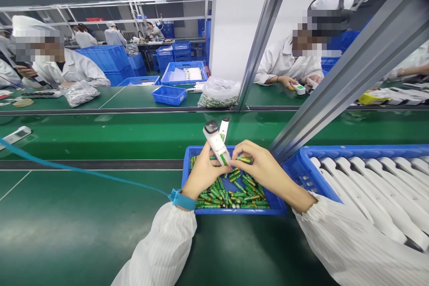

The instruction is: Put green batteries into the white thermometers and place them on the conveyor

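Observation:
My left hand (204,172) is closed around a white handheld device (216,140) with a dark, rounded head. The device is tilted above a blue tray (234,211), and a green battery (223,158) shows in its open slot. Thumb and fingertips of my right hand (256,161) meet the lower end of the device, and a green battery (244,160) sticks out between its fingers. Beneath both hands, many loose green batteries (217,192) lie in the tray. Just behind the held device, a second white device (224,127) stands out, with green showing in it.
A blue crate (306,154) of white device bodies (365,187) stands at right. A metal post (338,71) slants past my right side. A blue cord (83,170) runs left from my left wristband. Beyond the green belt (100,136), co-workers (291,60) sit at another bench.

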`<state>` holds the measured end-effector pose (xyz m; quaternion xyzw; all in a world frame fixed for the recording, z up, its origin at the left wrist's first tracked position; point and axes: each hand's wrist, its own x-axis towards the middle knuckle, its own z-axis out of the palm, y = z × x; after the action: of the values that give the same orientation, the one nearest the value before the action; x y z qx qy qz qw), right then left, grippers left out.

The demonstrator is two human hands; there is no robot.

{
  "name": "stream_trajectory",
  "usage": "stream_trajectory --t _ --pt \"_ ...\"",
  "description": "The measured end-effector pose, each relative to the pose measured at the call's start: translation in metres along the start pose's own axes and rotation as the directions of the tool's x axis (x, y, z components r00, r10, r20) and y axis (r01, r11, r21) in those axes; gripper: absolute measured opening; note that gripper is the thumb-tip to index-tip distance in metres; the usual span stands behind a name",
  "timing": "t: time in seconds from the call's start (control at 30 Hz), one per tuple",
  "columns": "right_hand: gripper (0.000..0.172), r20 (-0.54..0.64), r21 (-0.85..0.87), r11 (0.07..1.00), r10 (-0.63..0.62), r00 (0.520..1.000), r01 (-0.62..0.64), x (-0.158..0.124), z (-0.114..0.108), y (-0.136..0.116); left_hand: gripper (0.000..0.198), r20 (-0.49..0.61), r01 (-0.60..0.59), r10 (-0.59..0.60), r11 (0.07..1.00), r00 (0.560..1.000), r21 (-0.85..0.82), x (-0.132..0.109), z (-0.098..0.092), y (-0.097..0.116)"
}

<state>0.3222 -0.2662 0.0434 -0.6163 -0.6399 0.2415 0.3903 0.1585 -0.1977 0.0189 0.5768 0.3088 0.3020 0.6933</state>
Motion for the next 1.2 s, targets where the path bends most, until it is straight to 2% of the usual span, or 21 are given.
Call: stream_trajectory --t 0.1,0.2,0.27,0.33,0.43,0.63,0.8,0.93,1.03,1.2 --pt "0.013 0.057 0.072 0.997 0.004 0.998 -0.008 -0.001 0.001 -0.001 0.077 0.003 -0.005 0.005 1.0 1.0 -0.003 0.0 0.001 0.002" --pt "0.022 0.062 0.121 0.991 0.045 0.997 -0.052 -0.002 0.002 -0.002 0.076 0.0 -0.029 0.029 1.0 1.0 0.003 0.0 0.001 0.002" --pt "0.023 0.01 0.089 0.995 0.046 0.999 -0.047 -0.002 0.0 -0.003 0.073 -0.01 -0.045 0.046 0.999 0.999 0.015 0.0 0.001 0.001" --pt "0.018 -0.028 -0.005 1.0 -0.003 1.0 0.003 -0.001 -0.002 -0.005 0.07 -0.002 -0.053 0.053 0.998 0.999 0.014 0.0 0.001 0.0" --pt "0.014 -0.022 -0.14 0.987 -0.081 0.997 0.077 -0.001 -0.004 -0.007 0.067 0.022 -0.076 0.075 0.996 0.997 0.046 -0.001 0.002 -0.001" --pt "0.007 0.017 -0.12 0.988 -0.099 0.995 0.101 -0.002 -0.001 -0.005 0.06 0.078 -0.073 0.068 0.995 0.995 0.066 -0.005 0.005 0.004" --pt "0.024 0.027 -0.08 0.994 -0.074 0.997 0.076 -0.004 -0.001 -0.003 0.06 0.119 -0.081 0.08 0.997 0.99 0.005 -0.008 0.006 0.008" --pt "0.036 0.084 -0.009 0.998 -0.066 0.994 0.067 -0.004 -0.002 -0.003 0.047 0.045 -0.062 0.064 0.997 0.997 -0.038 -0.005 0.008 0.01" --pt "0.038 0.113 -0.001 0.997 -0.072 0.991 0.073 -0.004 -0.002 -0.003 0.046 -0.011 -0.054 0.053 0.998 0.999 -0.039 -0.002 0.009 0.011" --pt "0.039 0.122 0.001 0.997 -0.071 0.99 0.071 -0.004 -0.002 -0.002 0.047 0.002 -0.064 0.064 0.998 0.998 -0.024 -0.002 0.008 0.008"
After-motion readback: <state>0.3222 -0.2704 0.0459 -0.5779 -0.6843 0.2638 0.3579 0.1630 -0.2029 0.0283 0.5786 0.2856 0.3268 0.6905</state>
